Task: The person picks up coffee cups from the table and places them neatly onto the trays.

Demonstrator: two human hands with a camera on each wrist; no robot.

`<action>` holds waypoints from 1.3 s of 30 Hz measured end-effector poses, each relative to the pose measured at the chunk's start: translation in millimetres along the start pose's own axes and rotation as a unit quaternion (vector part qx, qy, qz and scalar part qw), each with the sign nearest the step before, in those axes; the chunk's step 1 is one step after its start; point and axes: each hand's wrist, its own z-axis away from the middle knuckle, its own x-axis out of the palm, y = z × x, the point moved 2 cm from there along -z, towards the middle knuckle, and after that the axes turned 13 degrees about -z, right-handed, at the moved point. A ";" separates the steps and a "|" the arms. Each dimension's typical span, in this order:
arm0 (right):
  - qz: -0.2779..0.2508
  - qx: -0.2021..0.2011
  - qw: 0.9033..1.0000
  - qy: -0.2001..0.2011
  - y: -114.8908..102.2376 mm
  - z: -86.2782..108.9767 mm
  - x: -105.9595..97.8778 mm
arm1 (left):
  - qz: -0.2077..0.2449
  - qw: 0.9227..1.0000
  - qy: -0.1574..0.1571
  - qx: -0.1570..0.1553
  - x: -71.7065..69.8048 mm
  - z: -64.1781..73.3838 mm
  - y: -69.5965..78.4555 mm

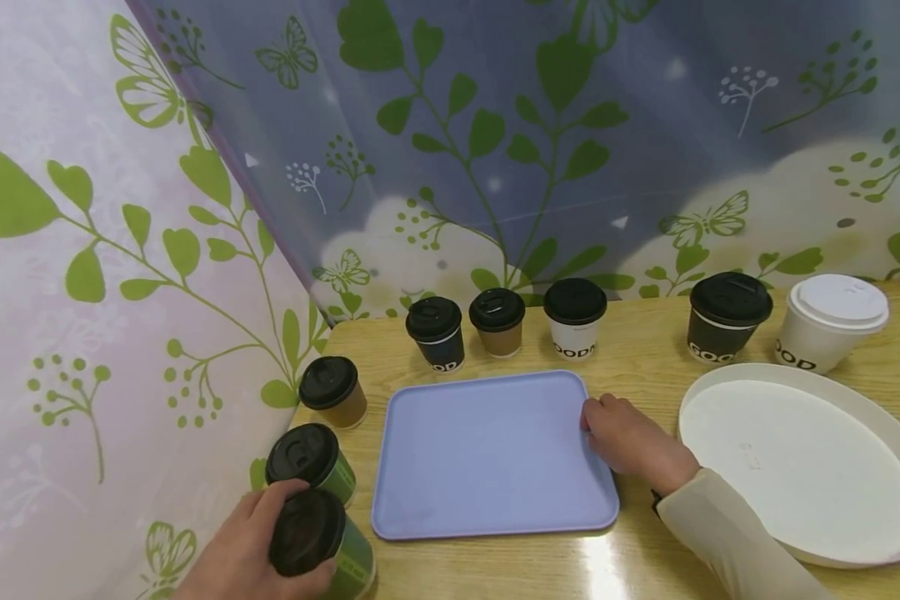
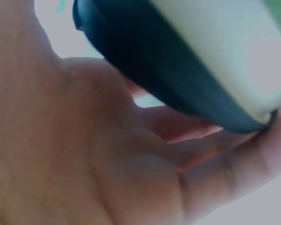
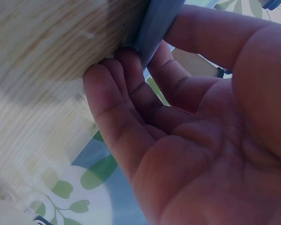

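My left hand (image 1: pixel 251 542) is curled round the nearest green paper cup (image 1: pixel 352 562), its fingers and thumb on either side of the black lid (image 2: pixel 145 61). Just behind that cup stands another green cup (image 1: pixel 337 482) with a black lid, close to the fingertips. A lavender rectangular tray (image 1: pixel 495 454) lies flat on the table with nothing on it. At the tray's right edge my right hand (image 1: pixel 630 437) pinches the rim (image 3: pixel 157 33), the thumb on one side and fingers on the other.
Brown (image 1: pixel 345 408), dark blue (image 1: pixel 442 350), second brown (image 1: pixel 501 340) and white (image 1: pixel 573 337) lidded cups stand around the tray's far left side. Farther right are a black cup (image 1: pixel 720 329) and a white-lidded cup (image 1: pixel 821 333), behind a round white tray (image 1: pixel 802 467). Patterned curtains border the wooden table (image 1: pixel 510 571).
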 end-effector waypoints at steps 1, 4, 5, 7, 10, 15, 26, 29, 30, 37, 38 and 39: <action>0.000 0.000 1.000 0.000 0.0 0.0 0.2 | 0.000 1.000 0.006 0.004 -1.0 0.8 1.5; 0.000 0.000 1.000 0.001 -0.9 0.3 1.0 | -0.004 1.000 0.025 0.015 -4.6 2.8 6.4; 0.000 0.000 1.000 0.001 -1.0 0.2 1.2 | -0.006 0.999 0.031 0.021 -5.7 3.1 8.0; 0.001 0.003 1.000 -0.001 -1.2 -0.1 1.4 | -0.012 0.999 0.038 0.027 -8.1 2.7 11.5; 0.001 0.006 1.000 -0.002 -1.1 -0.4 1.1 | -0.018 0.998 0.050 0.032 -11.4 2.1 17.4; -0.002 0.002 1.000 0.002 0.2 -0.2 0.7 | -0.019 0.996 0.082 0.042 -16.2 1.0 26.7; -0.003 -0.001 1.000 0.005 0.2 0.6 1.1 | 0.005 0.976 0.183 0.116 -26.2 -4.0 49.1; -0.005 0.001 1.000 0.003 -0.7 1.3 1.1 | 0.019 0.970 0.209 0.123 -26.9 -6.0 54.3; -0.004 0.001 1.000 0.003 -0.9 1.4 1.2 | 0.023 0.968 0.219 0.124 -26.7 -6.8 56.1; -0.003 0.005 1.000 0.004 -2.3 1.8 0.3 | 0.036 0.960 0.256 0.106 -22.2 -15.5 68.0; -0.003 0.005 1.000 0.004 -2.6 2.0 0.2 | 0.038 0.960 0.256 0.104 -21.4 -16.8 69.5; -0.003 0.005 1.000 0.004 -2.8 2.0 0.3 | 0.041 0.960 0.255 0.105 -20.8 -17.8 70.9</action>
